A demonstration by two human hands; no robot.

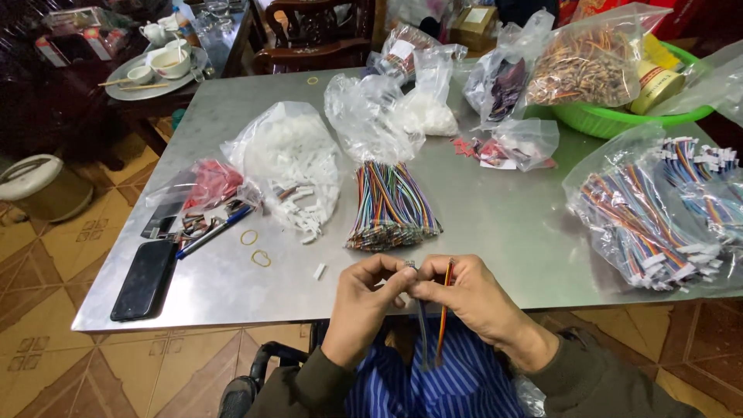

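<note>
Left hand (370, 290) pinches a small white plug (409, 265); right hand (464, 292) grips coloured wires (444, 310), just below the wire bundle (391, 207). Likely seating wires in plug; next needs fine alignment.

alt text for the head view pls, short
Two hands, left hand and right hand, pinch thin coloured wires together at the near edge of a steel table. Behind them lie a wire bundle, bags of white connectors, and a black phone.
</note>
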